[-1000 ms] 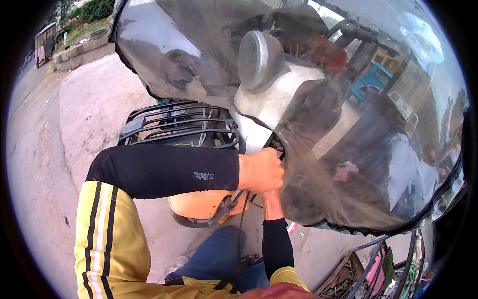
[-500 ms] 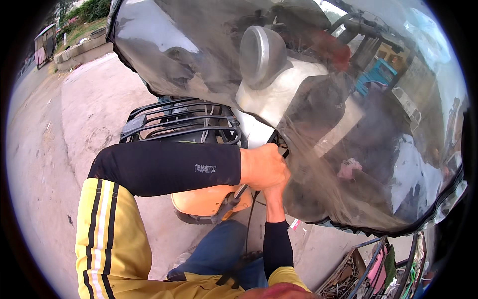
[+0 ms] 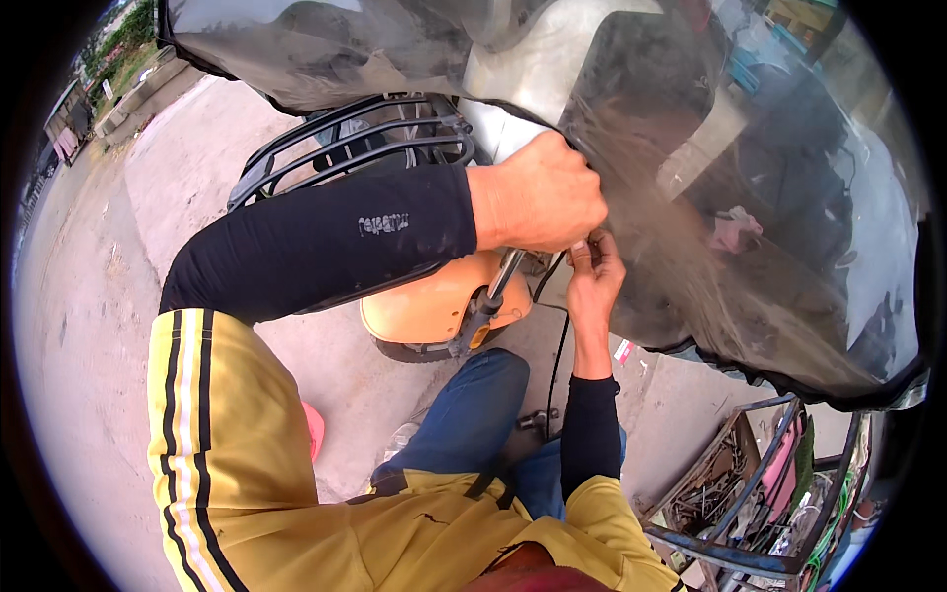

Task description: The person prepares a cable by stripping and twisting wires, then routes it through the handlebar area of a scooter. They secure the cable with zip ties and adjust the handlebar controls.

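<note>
My left hand (image 3: 538, 192), in a black sleeve, is closed in a fist on the lower edge of a smoky transparent plastic cover (image 3: 730, 247) that hangs over the front of a scooter. Just beneath it my right hand (image 3: 595, 271) reaches up, its fingertips pinched together at the same edge, touching the left hand. Whatever small part sits between the fingers is hidden. Below the hands are a fork tube (image 3: 490, 294) and the orange front fender (image 3: 429, 306) over the wheel.
A black wire rack (image 3: 345, 138) sticks out from the scooter to the left of my forearm. A metal crate of tools (image 3: 735, 493) stands at the lower right. A black cable (image 3: 560, 345) hangs down beside my blue-trousered knee (image 3: 464, 414). Concrete ground (image 3: 99, 326) lies to the left.
The view has dropped and moved closer, so the scooter's headlamp has left the top of the picture. Both hands stay together at the cover's edge, with the right fingers raised against the left hand.
</note>
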A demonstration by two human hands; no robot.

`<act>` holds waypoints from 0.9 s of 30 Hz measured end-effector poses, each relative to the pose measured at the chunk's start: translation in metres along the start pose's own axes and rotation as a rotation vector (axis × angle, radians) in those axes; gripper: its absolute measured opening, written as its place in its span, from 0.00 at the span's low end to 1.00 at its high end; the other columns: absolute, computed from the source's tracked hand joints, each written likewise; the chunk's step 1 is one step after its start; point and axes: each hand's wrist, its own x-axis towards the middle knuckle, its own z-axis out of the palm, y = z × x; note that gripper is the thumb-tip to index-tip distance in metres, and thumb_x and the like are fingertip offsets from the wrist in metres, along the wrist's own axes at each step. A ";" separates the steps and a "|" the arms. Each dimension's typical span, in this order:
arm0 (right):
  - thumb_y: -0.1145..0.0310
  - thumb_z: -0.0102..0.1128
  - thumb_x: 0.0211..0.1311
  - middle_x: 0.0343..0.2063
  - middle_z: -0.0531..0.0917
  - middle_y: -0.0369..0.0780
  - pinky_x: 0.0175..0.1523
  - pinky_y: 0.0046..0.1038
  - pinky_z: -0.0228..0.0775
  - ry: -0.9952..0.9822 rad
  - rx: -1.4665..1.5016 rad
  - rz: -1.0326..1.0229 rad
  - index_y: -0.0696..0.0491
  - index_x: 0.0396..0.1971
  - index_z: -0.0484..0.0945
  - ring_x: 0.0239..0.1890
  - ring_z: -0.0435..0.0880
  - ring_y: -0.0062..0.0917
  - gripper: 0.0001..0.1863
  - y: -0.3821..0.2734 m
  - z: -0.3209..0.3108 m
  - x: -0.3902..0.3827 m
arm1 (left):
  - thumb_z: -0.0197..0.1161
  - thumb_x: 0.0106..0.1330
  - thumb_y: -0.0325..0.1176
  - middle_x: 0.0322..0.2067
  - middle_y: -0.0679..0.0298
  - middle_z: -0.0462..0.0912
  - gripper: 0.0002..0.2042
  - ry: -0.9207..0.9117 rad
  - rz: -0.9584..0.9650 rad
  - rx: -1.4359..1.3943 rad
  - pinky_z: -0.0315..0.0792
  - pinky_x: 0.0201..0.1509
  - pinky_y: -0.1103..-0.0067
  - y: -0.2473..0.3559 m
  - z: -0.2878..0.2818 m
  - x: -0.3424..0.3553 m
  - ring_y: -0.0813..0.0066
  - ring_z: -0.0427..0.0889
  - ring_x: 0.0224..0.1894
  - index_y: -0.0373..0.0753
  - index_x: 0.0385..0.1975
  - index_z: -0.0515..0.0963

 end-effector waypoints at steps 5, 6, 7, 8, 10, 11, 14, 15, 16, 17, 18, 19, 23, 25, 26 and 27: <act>0.73 0.60 0.77 0.27 0.78 0.31 0.36 0.19 0.65 -0.047 -0.104 0.128 0.61 0.46 0.81 0.29 0.72 0.13 0.07 -0.001 0.005 -0.011 | 0.66 0.58 0.28 0.45 0.54 0.85 0.16 0.445 -0.125 -0.036 0.78 0.59 0.64 -0.006 -0.001 0.006 0.56 0.85 0.53 0.31 0.47 0.81; 0.72 0.61 0.77 0.27 0.78 0.31 0.36 0.20 0.66 -0.104 -0.099 0.105 0.61 0.48 0.81 0.29 0.73 0.13 0.08 -0.002 0.010 -0.019 | 0.65 0.59 0.28 0.45 0.54 0.85 0.16 0.527 -0.107 -0.027 0.78 0.58 0.65 -0.009 -0.003 0.010 0.56 0.84 0.53 0.31 0.47 0.81; 0.72 0.61 0.77 0.26 0.78 0.30 0.36 0.20 0.67 -0.124 -0.144 0.188 0.61 0.49 0.81 0.29 0.73 0.14 0.09 -0.002 0.015 -0.025 | 0.64 0.60 0.28 0.45 0.54 0.85 0.15 0.610 -0.085 -0.017 0.78 0.58 0.65 -0.013 -0.004 0.013 0.56 0.84 0.53 0.31 0.47 0.81; 0.72 0.60 0.78 0.26 0.77 0.30 0.35 0.20 0.66 -0.146 0.066 0.132 0.61 0.48 0.81 0.28 0.72 0.13 0.09 -0.003 0.018 -0.028 | 0.63 0.61 0.28 0.46 0.54 0.85 0.15 0.627 -0.067 -0.003 0.77 0.57 0.65 -0.016 -0.006 0.017 0.56 0.84 0.54 0.30 0.47 0.82; 0.72 0.59 0.79 0.26 0.76 0.30 0.33 0.19 0.63 -0.156 0.414 0.173 0.61 0.47 0.81 0.28 0.70 0.12 0.08 -0.005 0.015 -0.035 | 0.61 0.63 0.24 0.46 0.54 0.86 0.16 0.650 -0.062 -0.122 0.78 0.58 0.64 -0.023 -0.009 0.017 0.54 0.84 0.52 0.32 0.51 0.82; 0.72 0.58 0.79 0.25 0.75 0.29 0.33 0.19 0.62 -0.087 0.385 0.188 0.60 0.47 0.81 0.27 0.69 0.12 0.08 -0.005 0.011 -0.037 | 0.61 0.65 0.23 0.45 0.54 0.86 0.15 0.670 -0.051 -0.133 0.78 0.57 0.67 -0.026 -0.011 0.017 0.56 0.85 0.49 0.32 0.51 0.82; 0.71 0.57 0.80 0.24 0.74 0.28 0.32 0.19 0.60 0.080 0.100 0.095 0.60 0.49 0.82 0.26 0.67 0.12 0.09 0.003 -0.009 -0.018 | 0.53 0.67 0.21 0.46 0.42 0.81 0.17 0.633 -0.081 -0.301 0.73 0.58 0.59 -0.030 -0.013 0.016 0.38 0.79 0.52 0.30 0.55 0.76; 0.70 0.57 0.80 0.24 0.73 0.28 0.31 0.18 0.59 0.152 -0.150 -0.002 0.61 0.49 0.82 0.26 0.67 0.11 0.10 0.007 -0.017 -0.014 | 0.53 0.62 0.17 0.49 0.41 0.81 0.23 0.568 -0.096 -0.323 0.74 0.60 0.57 -0.032 -0.015 0.016 0.36 0.78 0.56 0.32 0.59 0.76; 0.70 0.58 0.80 0.24 0.73 0.28 0.31 0.18 0.59 0.189 -0.118 0.007 0.61 0.49 0.82 0.26 0.66 0.11 0.10 0.011 -0.028 -0.012 | 0.53 0.62 0.17 0.48 0.41 0.82 0.22 0.574 -0.090 -0.336 0.74 0.59 0.59 -0.030 -0.015 0.017 0.36 0.79 0.54 0.32 0.58 0.77; 0.69 0.58 0.80 0.24 0.73 0.28 0.31 0.18 0.58 0.221 -0.086 0.006 0.61 0.50 0.82 0.26 0.66 0.11 0.10 0.014 -0.039 -0.009 | 0.52 0.63 0.17 0.47 0.42 0.82 0.21 0.587 -0.087 -0.341 0.75 0.58 0.60 -0.030 -0.016 0.017 0.36 0.79 0.52 0.32 0.57 0.77; 0.69 0.59 0.79 0.25 0.74 0.28 0.32 0.18 0.59 0.236 -0.148 -0.054 0.61 0.49 0.82 0.27 0.67 0.11 0.11 0.017 -0.050 -0.007 | 0.51 0.64 0.17 0.46 0.42 0.82 0.20 0.599 -0.086 -0.346 0.75 0.57 0.61 -0.029 -0.016 0.017 0.37 0.80 0.51 0.33 0.56 0.78; 0.69 0.59 0.79 0.28 0.77 0.28 0.36 0.18 0.62 0.265 -0.261 -0.202 0.60 0.49 0.83 0.29 0.69 0.11 0.11 0.018 -0.060 -0.004 | 0.51 0.64 0.16 0.44 0.43 0.82 0.20 0.590 -0.115 -0.366 0.76 0.56 0.63 -0.027 -0.017 0.016 0.38 0.81 0.49 0.32 0.55 0.78; 0.69 0.60 0.78 0.36 0.86 0.36 0.49 0.22 0.72 0.366 -0.267 -0.133 0.60 0.50 0.84 0.39 0.80 0.19 0.11 0.011 -0.099 0.015 | 0.49 0.68 0.17 0.40 0.45 0.84 0.17 0.591 -0.207 -0.427 0.77 0.51 0.71 -0.022 -0.018 0.015 0.51 0.85 0.43 0.29 0.53 0.79; 0.70 0.60 0.75 0.37 0.88 0.43 0.52 0.27 0.75 0.397 -0.325 -0.135 0.59 0.49 0.85 0.40 0.84 0.28 0.11 0.009 -0.111 0.032 | 0.49 0.69 0.17 0.41 0.45 0.85 0.17 0.626 -0.188 -0.375 0.77 0.53 0.73 -0.022 -0.016 0.017 0.60 0.87 0.45 0.29 0.55 0.79; 0.69 0.60 0.76 0.37 0.89 0.43 0.51 0.27 0.75 0.408 -0.371 -0.176 0.59 0.49 0.85 0.40 0.84 0.27 0.11 0.009 -0.112 0.040 | 0.48 0.72 0.17 0.43 0.49 0.88 0.17 0.653 -0.257 -0.368 0.77 0.56 0.76 -0.022 -0.015 0.020 0.69 0.86 0.47 0.29 0.55 0.80; 0.69 0.60 0.76 0.37 0.89 0.43 0.51 0.27 0.75 0.419 -0.415 -0.211 0.59 0.49 0.85 0.40 0.84 0.26 0.11 0.011 -0.110 0.047 | 0.47 0.72 0.17 0.43 0.51 0.88 0.17 0.698 -0.199 -0.518 0.76 0.57 0.76 -0.024 -0.012 0.025 0.70 0.86 0.48 0.29 0.55 0.81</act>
